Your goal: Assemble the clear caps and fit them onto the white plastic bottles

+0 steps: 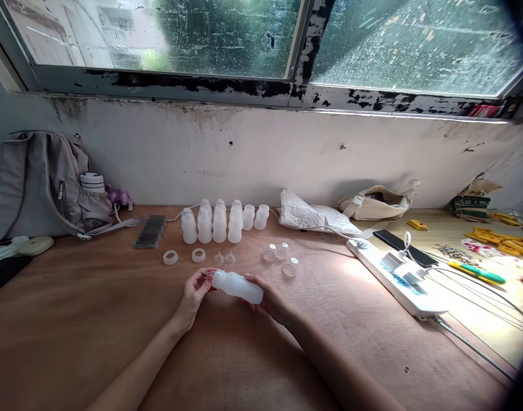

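A frosted white baby bottle [238, 286] lies tilted in the air just above the table, its mouth toward the left. My right hand [267, 298] is closed around its base end. At the mouth, my left hand [196, 293] pinches a small clear piece, mostly covered by the fingers. Beyond my hands are two clear bottle nipples [219, 259], two white collar rings [170, 257] and three clear caps [289, 268]. Behind them stands a group of assembled baby bottles [219, 224], with two uncapped bottles [262, 218] at its right.
A grey backpack [43, 182] and a pixelated dark object [150, 232] are at the left. Toward the right lie a white padded packet [312, 214], a cream pouch [376, 202], a power strip [393, 274] with cables, a black phone [404, 248] and a green-handled tool [479, 272].
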Motion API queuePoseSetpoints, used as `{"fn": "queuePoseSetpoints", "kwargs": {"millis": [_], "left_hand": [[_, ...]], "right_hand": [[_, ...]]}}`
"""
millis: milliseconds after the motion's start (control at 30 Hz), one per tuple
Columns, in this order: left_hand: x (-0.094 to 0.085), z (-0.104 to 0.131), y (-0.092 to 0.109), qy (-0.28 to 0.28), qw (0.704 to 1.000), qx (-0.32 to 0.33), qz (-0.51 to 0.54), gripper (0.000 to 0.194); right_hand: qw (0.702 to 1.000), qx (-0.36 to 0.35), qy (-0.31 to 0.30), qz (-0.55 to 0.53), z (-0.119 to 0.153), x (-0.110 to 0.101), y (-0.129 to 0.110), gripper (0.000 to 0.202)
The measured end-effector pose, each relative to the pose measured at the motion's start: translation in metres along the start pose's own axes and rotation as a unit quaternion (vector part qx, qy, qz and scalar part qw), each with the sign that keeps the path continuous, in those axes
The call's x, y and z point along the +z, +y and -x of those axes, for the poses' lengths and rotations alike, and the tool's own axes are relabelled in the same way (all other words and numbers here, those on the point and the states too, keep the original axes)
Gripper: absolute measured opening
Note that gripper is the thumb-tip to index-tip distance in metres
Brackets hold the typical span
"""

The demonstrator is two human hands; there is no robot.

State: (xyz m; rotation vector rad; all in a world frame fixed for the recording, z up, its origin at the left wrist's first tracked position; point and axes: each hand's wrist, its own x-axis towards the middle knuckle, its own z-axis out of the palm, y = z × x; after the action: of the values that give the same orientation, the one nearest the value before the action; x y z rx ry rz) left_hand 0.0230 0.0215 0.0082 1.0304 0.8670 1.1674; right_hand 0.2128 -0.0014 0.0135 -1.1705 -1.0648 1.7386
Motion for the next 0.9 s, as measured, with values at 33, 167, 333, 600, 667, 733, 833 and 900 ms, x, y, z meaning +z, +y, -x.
{"fn": "queuePoseSetpoints", "kwargs": {"millis": [33,167,333,600,667,733,833,900], "left_hand": [[0.0001,0.0001,0.0001,-0.001,1.0,0.002,0.002,0.03],[-0.0019,-0.0007,0.0,-0.017,1.0,0.009,-0.009,0.031],[-0.0034,-0.0013,0.0025,-0.004,1.0,-0.012,-0.027,0.037],[-0.0022,-0.0011,0.0042,0.004,0.998,-0.058,0.029,0.036],[-0.003,-0.0012,0.0029,0.0,0.998,-0.058,0.029,0.035],[-0.0041,-0.0011,0.0019,-0.005,0.998,-0.058,0.023,0.034],[-0.0061,-0.0007,0.0019,-0.015,0.999,-0.046,-0.011,0.033],[-0.0071,-0.0003,0.0026,-0.028,0.998,-0.028,-0.051,0.033]], "right_hand": [[1.0,0.001,0.006,-0.01,-0.0006,0.0001,0.0007,0.036],[0.999,-0.03,0.038,-0.01,-0.0014,0.0013,0.0009,0.029],[0.987,-0.118,0.076,0.08,0.0033,0.0046,-0.0052,0.029],[0.935,-0.249,0.09,0.235,0.0057,0.0032,-0.0032,0.037],[0.924,-0.276,0.092,0.249,0.005,0.002,-0.0003,0.036],[0.916,-0.295,0.095,0.256,0.0051,0.0016,0.0005,0.035],[0.924,-0.27,0.094,0.253,0.0064,0.0021,-0.0022,0.035],[0.95,-0.195,0.082,0.228,0.0069,0.0023,-0.0049,0.03]]}}
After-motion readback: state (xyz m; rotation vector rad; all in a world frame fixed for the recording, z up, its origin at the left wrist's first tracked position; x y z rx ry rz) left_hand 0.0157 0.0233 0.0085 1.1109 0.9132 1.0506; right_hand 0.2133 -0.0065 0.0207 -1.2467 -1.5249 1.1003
